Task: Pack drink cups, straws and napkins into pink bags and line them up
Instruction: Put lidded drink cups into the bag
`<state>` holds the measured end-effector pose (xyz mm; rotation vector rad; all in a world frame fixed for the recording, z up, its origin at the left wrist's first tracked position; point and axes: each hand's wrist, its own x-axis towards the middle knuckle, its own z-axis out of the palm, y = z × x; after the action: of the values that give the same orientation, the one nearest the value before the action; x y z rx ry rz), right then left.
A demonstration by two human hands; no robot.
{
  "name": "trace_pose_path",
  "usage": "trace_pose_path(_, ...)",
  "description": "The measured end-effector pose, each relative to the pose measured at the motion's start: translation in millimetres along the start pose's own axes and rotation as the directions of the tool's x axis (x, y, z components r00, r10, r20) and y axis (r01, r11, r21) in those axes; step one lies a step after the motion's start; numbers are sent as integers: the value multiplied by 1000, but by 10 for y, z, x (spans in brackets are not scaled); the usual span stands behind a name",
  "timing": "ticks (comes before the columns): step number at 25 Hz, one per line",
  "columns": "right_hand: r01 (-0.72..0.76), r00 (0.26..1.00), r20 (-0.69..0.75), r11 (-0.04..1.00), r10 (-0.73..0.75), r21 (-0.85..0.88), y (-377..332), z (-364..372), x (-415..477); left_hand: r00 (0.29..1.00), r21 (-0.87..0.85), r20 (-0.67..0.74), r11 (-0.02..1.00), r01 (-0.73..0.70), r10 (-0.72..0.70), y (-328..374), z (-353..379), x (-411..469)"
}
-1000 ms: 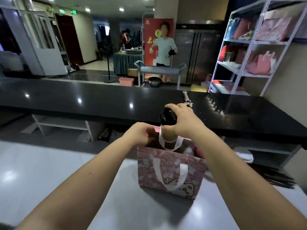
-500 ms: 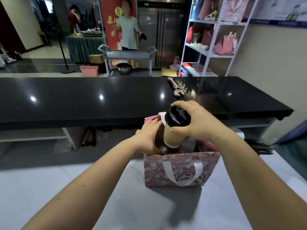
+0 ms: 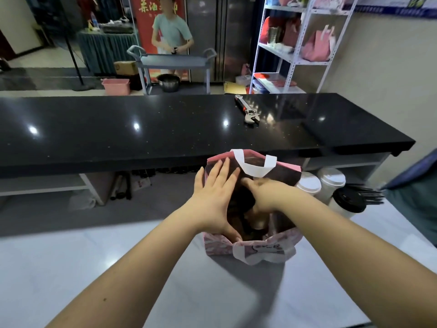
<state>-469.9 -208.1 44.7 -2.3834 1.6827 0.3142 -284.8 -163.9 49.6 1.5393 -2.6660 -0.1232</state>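
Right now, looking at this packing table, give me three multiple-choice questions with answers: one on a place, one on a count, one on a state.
1. Where does the adjustable wrench lie?
A) on the black counter
B) on the floor
C) on the grey cart

2. How many lidded cups stand just right of the pink bag?
A) one
B) three
C) five

3. How is the left hand?
A) clenched in a fist
B) fingers straight, against the bag's left side
C) pinching a straw

Answers:
1 A, it rests on the dark top towards its right end.
2 B, two white lids and one black lid show.
3 B, its straight fingers spread over the bag's left wall.
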Motion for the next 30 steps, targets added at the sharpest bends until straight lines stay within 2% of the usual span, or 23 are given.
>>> trace_pose_path(3,58,998,-43,960,-48,276,-77,79,137,999,36,-28,999,-14,15,59,18,-95)
trace_pose_path(5,133,989,-114,910,-95,392,-109,183,127,1000,44,-30,999,-5,6,84,11,-118)
trace_pose_path(8,215,973,-163,897,-163,386,-132,320,64,999,43,-19,999,33,-32,98,-16,-104)
trace_pose_path(13,199,978,-148,877,-148,437,-88,361,29,998,14,-27,998,64,-63,108,-18,-93)
trace_pose_path(16,239,969,-143,905,-201,353,-119,391,-25,996,0,-49,998,71,-70,92,10,-111)
trace_pose_path(18,200,979,-109,933,-174,299,-82,371,-48,995,7,-57,997,77,-76,92,31,-84)
trace_pose_path(21,144,990,-27,982,-142,124,-76,414,-85,993,-20,-54,995,102,-102,104,47,-1)
trace_pose_path(25,157,984,91,985,-150,-74,-166,658,-32,992,-56,-58,993,109,-112,69,74,66)
trace_pose_path(30,146,985,106,986,-137,-81,-71,864,60,993,-85,-74,993,82,-88,-7,96,98)
